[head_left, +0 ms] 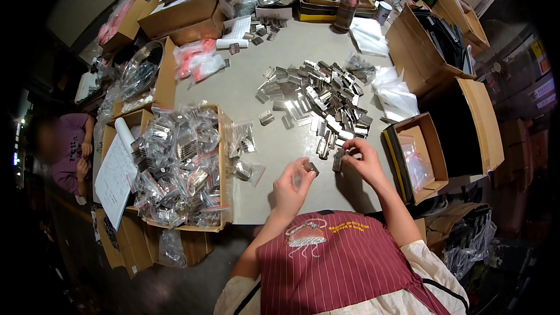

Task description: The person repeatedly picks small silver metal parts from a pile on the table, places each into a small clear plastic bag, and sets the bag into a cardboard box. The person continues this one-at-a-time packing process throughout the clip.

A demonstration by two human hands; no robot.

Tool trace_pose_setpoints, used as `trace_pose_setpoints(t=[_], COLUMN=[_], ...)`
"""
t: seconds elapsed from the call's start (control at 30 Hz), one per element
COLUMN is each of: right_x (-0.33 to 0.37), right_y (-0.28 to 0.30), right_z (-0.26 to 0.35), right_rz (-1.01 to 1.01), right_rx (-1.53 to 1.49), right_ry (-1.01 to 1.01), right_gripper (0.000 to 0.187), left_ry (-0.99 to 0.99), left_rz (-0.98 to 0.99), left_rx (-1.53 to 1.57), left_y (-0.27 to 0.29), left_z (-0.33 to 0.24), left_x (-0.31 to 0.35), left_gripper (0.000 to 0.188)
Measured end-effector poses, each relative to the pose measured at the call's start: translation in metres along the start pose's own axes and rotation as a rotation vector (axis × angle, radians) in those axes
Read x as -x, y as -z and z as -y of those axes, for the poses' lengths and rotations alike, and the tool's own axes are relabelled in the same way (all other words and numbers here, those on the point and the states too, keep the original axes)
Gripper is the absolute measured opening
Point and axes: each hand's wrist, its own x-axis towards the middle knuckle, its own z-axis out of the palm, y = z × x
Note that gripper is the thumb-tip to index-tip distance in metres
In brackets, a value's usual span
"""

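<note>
My left hand [289,188] is closed around a small clear plastic bag [298,177], and a dark metal piece [311,167] shows at its fingertips. Whether that piece lies inside the bag or against it I cannot tell. Just to the right, my right hand [366,160] pinches a flat, bent metal piece [338,160] at the near edge of a loose pile. This pile of shiny metal pieces [326,96] spreads over the grey table [251,70] in front of both hands.
To the left stands a cardboard box [226,169] heaped with filled clear bags; two more filled bags [248,172] lie beside it. An open box of small bags [431,157] sits at right. White sheets [396,93], a brown bottle [347,7] and more boxes line the edges. A person [67,146] is at far left.
</note>
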Motion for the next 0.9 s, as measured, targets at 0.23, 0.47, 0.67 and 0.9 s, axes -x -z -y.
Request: trace_pose_setpoints(t=[0.23, 0.47, 0.67, 0.9], right_x=[0.022, 0.015, 0.001, 0.007], right_y=[-0.018, -0.013, -0.026, -0.027], right_z=[-0.024, -0.003, -0.019, -0.004], right_rz=[0.008, 0.075, 0.004, 0.092], right_rx=[0.377, 0.133, 0.349, 0.162], right_ry=[0.174, 0.087, 0.306, 0.164], right_gripper=[0.028, 0.024, 0.035, 0.025], left_ry=[0.035, 0.091, 0.014, 0.004], left_rz=[0.024, 0.055, 0.043, 0.005], left_rx=[0.056, -0.010, 0.002, -0.026], left_y=[-0.010, -0.007, -0.011, -0.006], left_z=[0.006, -0.002, 0.007, 0.007], left_x=[0.004, 0.008, 0.009, 0.010], left_gripper=[0.029, 0.031, 0.030, 0.029])
